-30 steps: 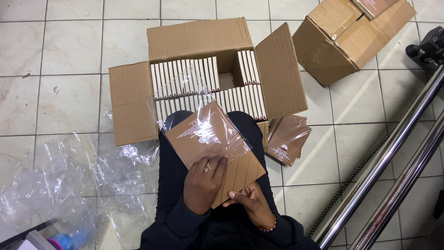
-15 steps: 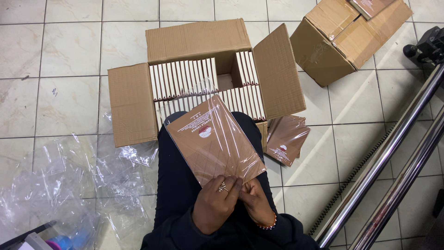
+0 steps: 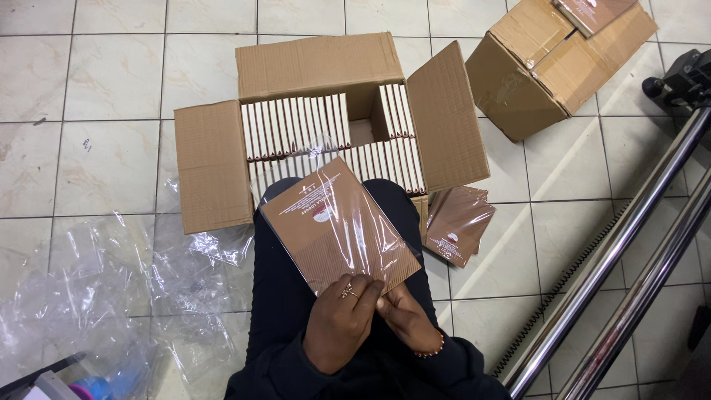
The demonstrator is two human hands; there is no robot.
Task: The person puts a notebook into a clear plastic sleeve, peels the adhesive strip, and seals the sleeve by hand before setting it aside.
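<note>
Lying at far left on the tiled floor: crumpled clear plastic wrap, spread loosely from the lower left corner toward the person's lap.

Open cardboard carton, centre top, brown, all four flaps folded outward; inside, rows of slim cream-edged books stand on edge, with one gap near the middle right.

Wrapped book, brown cover, pale print and a small red-and-white mark near its upper end, sleeved in glossy clear film; tilted, held over the lap just in front of the carton's near flap.

Left hand: curled, ring on one finger, fingertips pinching the lower edge of the wrapped book.

Right hand: bracelet at the wrist, fingers closed on the same lower edge, touching the left hand's fingertips.

Stack of wrapped brown books, on the floor just right of the carton, film-covered, with a pale emblem near the lower corner.

Second cardboard carton, upper right, brown, flaps partly open, another brown book resting on top.

Two metal tubes, far right, running diagonally; a black fitting at their upper end.
</note>
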